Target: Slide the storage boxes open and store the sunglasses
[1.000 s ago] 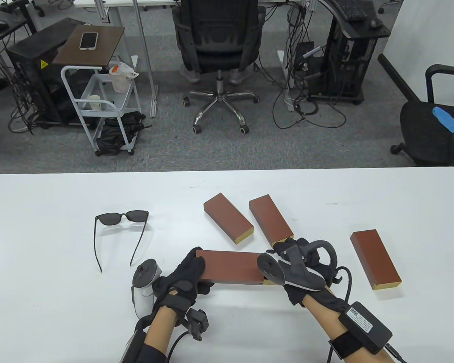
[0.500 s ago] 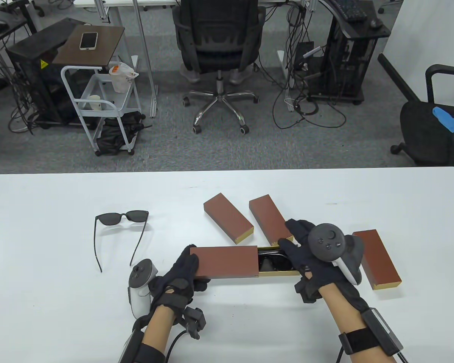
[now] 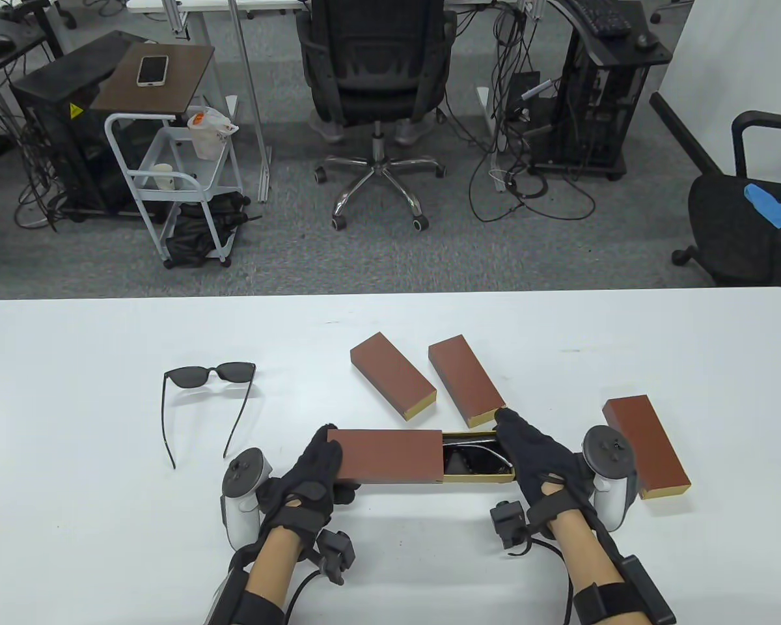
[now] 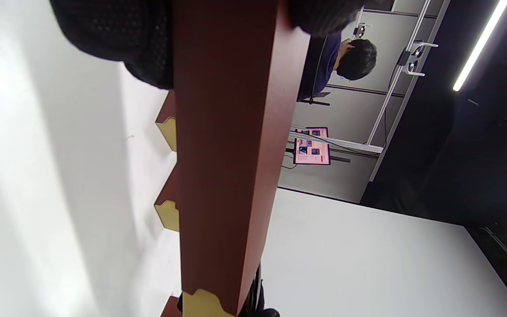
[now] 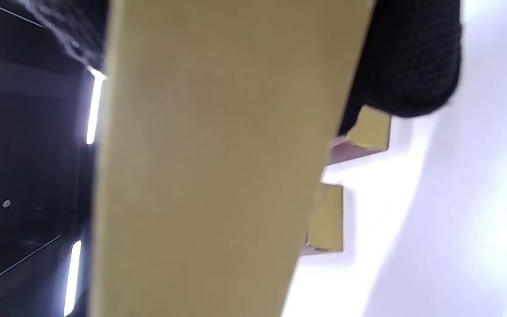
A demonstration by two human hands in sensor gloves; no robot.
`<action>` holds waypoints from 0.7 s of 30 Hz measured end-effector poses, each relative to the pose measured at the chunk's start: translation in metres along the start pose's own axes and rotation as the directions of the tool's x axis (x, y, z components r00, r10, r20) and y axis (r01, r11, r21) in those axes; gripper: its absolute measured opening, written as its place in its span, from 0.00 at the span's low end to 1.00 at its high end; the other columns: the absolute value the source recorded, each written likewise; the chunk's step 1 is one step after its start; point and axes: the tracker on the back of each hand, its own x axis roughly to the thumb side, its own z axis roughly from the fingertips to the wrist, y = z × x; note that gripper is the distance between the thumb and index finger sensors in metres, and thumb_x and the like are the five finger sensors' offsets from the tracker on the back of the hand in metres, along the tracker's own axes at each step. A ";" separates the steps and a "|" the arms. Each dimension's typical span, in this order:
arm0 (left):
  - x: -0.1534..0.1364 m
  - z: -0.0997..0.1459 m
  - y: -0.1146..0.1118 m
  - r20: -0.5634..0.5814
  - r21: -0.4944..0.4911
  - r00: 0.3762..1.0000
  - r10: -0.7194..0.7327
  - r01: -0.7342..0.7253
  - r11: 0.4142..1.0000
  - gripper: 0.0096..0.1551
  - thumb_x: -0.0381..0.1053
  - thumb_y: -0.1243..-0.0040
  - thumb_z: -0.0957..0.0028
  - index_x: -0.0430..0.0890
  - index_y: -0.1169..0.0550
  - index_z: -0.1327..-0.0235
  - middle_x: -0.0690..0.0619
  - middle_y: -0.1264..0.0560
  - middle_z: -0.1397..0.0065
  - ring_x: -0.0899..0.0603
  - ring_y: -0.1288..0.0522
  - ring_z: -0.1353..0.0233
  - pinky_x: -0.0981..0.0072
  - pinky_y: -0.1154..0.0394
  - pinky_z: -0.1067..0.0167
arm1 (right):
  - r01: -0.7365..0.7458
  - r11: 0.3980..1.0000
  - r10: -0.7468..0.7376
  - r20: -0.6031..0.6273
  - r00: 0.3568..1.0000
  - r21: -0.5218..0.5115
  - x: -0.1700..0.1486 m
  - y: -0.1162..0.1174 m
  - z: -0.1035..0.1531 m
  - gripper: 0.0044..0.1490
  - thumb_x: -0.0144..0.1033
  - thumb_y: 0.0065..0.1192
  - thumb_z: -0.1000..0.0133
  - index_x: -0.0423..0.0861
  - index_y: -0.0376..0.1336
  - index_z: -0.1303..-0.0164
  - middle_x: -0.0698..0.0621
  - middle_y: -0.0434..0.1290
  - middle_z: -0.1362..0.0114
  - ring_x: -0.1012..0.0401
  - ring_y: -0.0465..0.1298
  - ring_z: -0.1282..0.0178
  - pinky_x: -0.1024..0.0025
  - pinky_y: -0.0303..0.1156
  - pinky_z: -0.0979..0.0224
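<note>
Between both gripping hands [image 3: 429, 465], half-open storage box [image 3: 390, 456], sunglasses [image 3: 472, 459] inside.

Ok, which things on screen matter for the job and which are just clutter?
Job:
held box, tray slid out
sunglasses in its tray
loose sunglasses
three shut boxes
left hand
right hand

Clutter:
office chair
phone
white cart

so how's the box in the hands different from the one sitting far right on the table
The held box has its gold tray slid partly out of the brown sleeve, showing dark sunglasses inside; the far right box shows only its gold end. The held box is gripped by the left hand and right hand; the far right box lies untouched. The held box runs left to right, the other angles away. Both share the brown sleeve and gold inner.
</note>
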 end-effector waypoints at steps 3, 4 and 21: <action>-0.001 -0.001 0.000 -0.004 -0.005 1.000 0.000 0.000 1.000 0.42 0.59 0.55 0.43 0.48 0.50 0.18 0.41 0.34 0.27 0.39 0.27 0.37 0.44 0.29 0.41 | -0.013 1.000 0.013 0.019 1.000 -0.019 0.000 -0.001 0.001 0.31 0.55 0.66 0.57 0.55 0.67 0.44 0.41 0.72 0.35 0.50 0.83 0.50 0.61 0.82 0.54; -0.001 -0.001 -0.001 -0.005 -0.008 1.000 0.003 -0.003 1.000 0.42 0.59 0.55 0.43 0.48 0.50 0.17 0.41 0.34 0.27 0.38 0.27 0.37 0.44 0.29 0.41 | -0.020 0.999 0.021 0.022 1.000 -0.029 0.001 -0.001 0.002 0.31 0.54 0.66 0.57 0.55 0.68 0.44 0.41 0.73 0.35 0.50 0.83 0.51 0.61 0.82 0.55; -0.002 0.000 0.002 0.005 -0.006 1.000 0.003 -0.003 1.000 0.42 0.59 0.55 0.44 0.49 0.49 0.17 0.42 0.34 0.27 0.39 0.27 0.37 0.44 0.29 0.41 | -0.106 0.983 0.127 0.134 0.983 -0.151 0.007 0.003 0.017 0.30 0.49 0.71 0.59 0.53 0.69 0.47 0.42 0.78 0.41 0.50 0.85 0.57 0.61 0.84 0.57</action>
